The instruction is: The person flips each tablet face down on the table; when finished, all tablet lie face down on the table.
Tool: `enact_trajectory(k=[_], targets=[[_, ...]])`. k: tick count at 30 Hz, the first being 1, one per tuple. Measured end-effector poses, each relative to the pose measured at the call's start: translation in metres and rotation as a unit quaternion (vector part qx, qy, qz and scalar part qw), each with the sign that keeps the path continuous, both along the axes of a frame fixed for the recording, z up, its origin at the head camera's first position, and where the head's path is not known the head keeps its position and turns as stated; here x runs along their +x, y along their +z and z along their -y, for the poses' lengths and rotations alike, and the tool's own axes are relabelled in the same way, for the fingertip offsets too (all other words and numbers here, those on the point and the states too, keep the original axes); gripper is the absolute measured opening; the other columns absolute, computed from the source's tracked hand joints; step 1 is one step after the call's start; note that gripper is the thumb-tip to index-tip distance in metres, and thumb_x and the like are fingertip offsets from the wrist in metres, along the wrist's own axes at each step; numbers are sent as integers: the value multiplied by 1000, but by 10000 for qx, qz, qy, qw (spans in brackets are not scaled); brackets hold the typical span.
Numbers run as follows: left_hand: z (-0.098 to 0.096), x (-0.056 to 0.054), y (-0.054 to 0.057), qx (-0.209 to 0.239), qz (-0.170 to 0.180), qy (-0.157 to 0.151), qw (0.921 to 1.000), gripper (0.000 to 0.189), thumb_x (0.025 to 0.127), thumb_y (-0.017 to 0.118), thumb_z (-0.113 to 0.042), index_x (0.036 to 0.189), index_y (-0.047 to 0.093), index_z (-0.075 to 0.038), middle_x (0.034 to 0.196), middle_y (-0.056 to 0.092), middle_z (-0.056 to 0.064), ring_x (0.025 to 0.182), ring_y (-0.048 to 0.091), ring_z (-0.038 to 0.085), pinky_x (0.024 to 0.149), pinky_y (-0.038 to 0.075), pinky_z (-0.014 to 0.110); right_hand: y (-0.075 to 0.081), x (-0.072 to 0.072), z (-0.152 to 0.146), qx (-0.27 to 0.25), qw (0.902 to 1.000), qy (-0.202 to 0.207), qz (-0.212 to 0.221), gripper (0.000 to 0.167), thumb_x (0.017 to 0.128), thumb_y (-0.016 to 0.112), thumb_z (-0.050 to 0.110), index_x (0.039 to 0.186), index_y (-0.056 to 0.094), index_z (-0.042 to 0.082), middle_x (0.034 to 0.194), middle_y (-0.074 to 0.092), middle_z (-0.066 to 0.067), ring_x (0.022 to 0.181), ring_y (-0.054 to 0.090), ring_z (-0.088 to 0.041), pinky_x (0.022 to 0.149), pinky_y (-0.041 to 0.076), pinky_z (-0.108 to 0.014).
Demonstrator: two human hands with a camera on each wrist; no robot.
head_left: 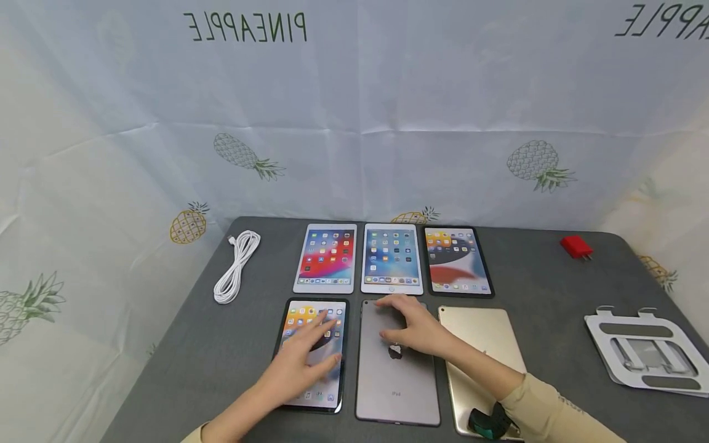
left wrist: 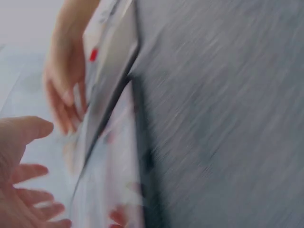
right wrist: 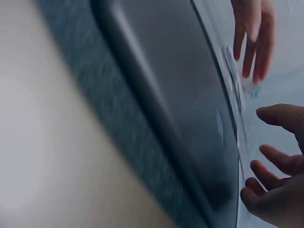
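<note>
- A pale cloth [head_left: 354,92], printed with pineapples, is seen from the far left and is hung behind the whole table [head_left: 543,271].
- A white cable [head_left: 237,267] is laid, bundled, near the table's left edge.
- The left hand [head_left: 296,363] is held over the front black tablet [head_left: 323,348] with fingers and thumb spread apart; nothing is gripped by it.
- The front black tablet is set face up, its lit home screen partly covered by that hand.
- Behind it, the left white tablet [head_left: 325,257] is placed face up, with rows of icons shown on a red and blue screen.
- Just beside that, the right white tablet [head_left: 392,255] is also placed face up and lit.
- In front of this one, the gray tablet [head_left: 396,378] is laid face down.
- The right hand [head_left: 412,329] is held over the gray tablet's upper end, thumb and fingers parted, nothing grasped; whether the back is touched cannot be told.
- The rear black tablet [head_left: 458,261] is set face up, lit, at the right of the back row.
- The gold tablet [head_left: 484,329] is laid face down, crossed by the right forearm.
- A red charger [head_left: 576,247] is placed toward the back right.
- A white stand [head_left: 637,330] is laid near the right edge.
</note>
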State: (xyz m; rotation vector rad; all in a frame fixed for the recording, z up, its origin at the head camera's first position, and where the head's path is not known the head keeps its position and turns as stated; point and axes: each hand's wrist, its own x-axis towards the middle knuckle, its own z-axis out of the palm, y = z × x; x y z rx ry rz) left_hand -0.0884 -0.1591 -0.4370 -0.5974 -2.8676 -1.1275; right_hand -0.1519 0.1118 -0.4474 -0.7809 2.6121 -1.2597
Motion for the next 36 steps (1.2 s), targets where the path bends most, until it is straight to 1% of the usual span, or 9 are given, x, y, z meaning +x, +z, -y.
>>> enact_trajectory(k=[4,7,11,14,16,19,25,28,36], targets=[[23,-10,8,-39,755,593,9954,72,88,71,-38,146,43,-6,156,26,23,143,21,43,107,23,68,3,11,13,-624,9953,280,692,54,83,75,14,132,55,2,131,56,-11,120,52,-29,103,43,-43],[38,-13,13,-15,1317,858,9876,82,88,70,-41,150,34,-1,156,17,29,143,13,48,105,20,72,4,19,21,-1043,9845,405,1353,58,85,74,11,136,51,-2,132,54,-16,117,53,-31,102,44,-37],[50,-13,17,488,1975,1201,9717,81,90,69,-38,150,31,1,152,27,31,137,30,49,105,31,63,7,26,29,-1506,9599,433,2323,62,87,72,10,141,44,-3,133,52,-18,116,53,-30,98,47,-33],[54,-13,17,891,2263,1406,9597,77,91,67,-35,150,31,0,147,37,29,133,40,45,105,37,56,8,30,33,-1768,9388,385,2930,65,89,69,11,144,39,-3,135,51,-17,118,54,-29,96,48,-33],[57,-13,17,961,2308,1462,9571,76,92,67,-35,149,32,-1,145,40,28,132,41,42,105,36,57,8,32,36,-1909,9262,389,3228,66,90,67,12,146,36,-3,137,49,-17,120,53,-29,96,48,-35],[59,-15,18,888,2266,1419,9595,75,93,66,-36,149,33,1,146,40,26,134,39,40,105,35,58,6,34,40,-2080,9126,420,3494,67,92,65,13,147,32,-5,140,47,-19,122,53,-30,100,46,-39],[67,-13,19,985,2225,1516,9580,69,94,64,-31,146,36,5,141,48,25,129,47,38,104,41,50,5,34,44,-2263,8981,477,3741,67,94,60,17,148,29,-8,145,43,-23,131,47,-32,108,37,-42],[70,-13,18,1296,2300,1489,9529,64,96,63,-27,144,37,6,139,50,26,127,49,37,98,47,44,5,34,46,-2399,8882,445,3893,66,95,59,17,147,28,-11,145,42,-25,134,42,-33,110,34,-43],[71,-19,10,2160,2518,1561,9303,55,98,60,-18,141,40,9,136,49,31,123,53,36,90,53,42,9,33,46,-3042,8456,94,4385,68,92,56,9,144,22,-19,147,33,-33,134,41,-37,111,33,-42]])
